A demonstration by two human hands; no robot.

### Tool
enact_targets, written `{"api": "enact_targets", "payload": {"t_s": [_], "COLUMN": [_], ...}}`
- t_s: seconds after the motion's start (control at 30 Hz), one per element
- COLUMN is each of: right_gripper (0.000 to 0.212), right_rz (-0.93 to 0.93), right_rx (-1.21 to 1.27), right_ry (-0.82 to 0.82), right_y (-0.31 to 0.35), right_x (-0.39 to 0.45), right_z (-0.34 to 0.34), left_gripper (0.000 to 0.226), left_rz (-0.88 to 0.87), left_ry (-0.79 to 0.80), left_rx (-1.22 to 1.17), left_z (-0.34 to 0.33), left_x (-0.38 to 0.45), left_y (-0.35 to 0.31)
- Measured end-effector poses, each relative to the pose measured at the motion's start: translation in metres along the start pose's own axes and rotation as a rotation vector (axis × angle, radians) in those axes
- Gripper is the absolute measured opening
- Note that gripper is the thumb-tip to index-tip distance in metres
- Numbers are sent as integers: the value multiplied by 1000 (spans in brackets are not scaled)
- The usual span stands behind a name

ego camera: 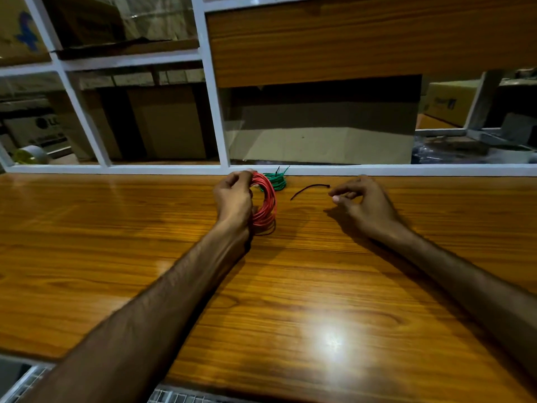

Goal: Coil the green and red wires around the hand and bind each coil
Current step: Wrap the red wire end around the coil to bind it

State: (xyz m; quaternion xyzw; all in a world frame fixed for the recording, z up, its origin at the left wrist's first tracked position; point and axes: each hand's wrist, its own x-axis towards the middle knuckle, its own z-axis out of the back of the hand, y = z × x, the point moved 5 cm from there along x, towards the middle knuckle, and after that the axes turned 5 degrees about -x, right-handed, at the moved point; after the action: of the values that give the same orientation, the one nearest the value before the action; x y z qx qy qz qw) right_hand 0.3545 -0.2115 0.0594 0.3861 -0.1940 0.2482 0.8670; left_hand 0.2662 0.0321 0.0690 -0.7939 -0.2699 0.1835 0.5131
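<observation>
1. My left hand [234, 199] grips the coil of thin red wire [265, 203], held upright on edge on the glossy wooden table [116, 257].
2. The bound coil of green wire [276, 181] lies just behind it, by the white window frame [377, 170].
3. My right hand [363, 203] holds nothing, fingers loosely curled, its fingertips [335, 198] just beside the short black tie [309, 190] lying flat.
4. To bind well, I should pinch the tie's near end, keep the red loops squeezed together, and thread the tie through the coil's centre.
</observation>
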Motion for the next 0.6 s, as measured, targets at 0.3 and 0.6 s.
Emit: {"api": "enact_targets", "payload": {"t_s": [0.3, 0.6], "right_gripper": [20, 13], "right_rz": [130, 232], "right_rx": [-272, -546], "right_ry": [85, 374], "right_y": [-1, -6], "right_x": [63, 109], "right_z": [-33, -68], "left_gripper": [25, 21], "left_rz": [-69, -125], "left_ry": [26, 53], "left_rx": [87, 133], "left_z": [2, 4], "left_x": [23, 32], "left_y": [10, 12]}}
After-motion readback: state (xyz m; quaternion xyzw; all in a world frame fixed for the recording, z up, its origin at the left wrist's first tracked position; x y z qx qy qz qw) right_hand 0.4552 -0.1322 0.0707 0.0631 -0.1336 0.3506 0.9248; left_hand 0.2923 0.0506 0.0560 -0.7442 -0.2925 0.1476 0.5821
